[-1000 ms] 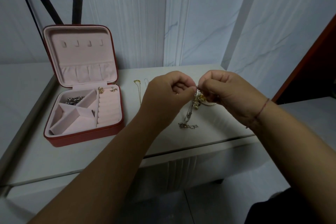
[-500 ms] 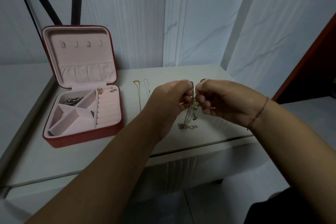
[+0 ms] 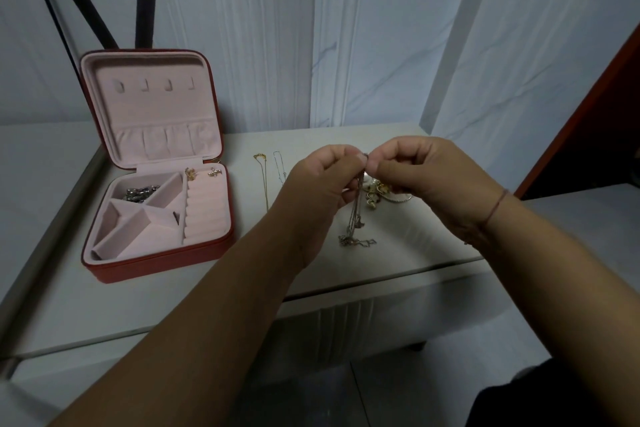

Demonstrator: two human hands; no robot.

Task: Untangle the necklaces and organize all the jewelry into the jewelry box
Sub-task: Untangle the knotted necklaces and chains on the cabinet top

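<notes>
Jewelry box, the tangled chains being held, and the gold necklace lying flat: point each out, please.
Jewelry box point(image 3: 162, 265), head view, on its red front wall.
Tangled chains point(image 3: 354, 218), head view, on the hanging strands.
Gold necklace point(image 3: 265, 184), head view, on the middle of its chain.

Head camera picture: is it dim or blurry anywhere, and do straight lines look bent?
Head view: dim, bluish light, no glare; the wall panels lean apart, a wide-angle effect; the jewelry box looks fairly crisp; the thin chains pinched between left hand and right hand are too fine to trace.
</notes>
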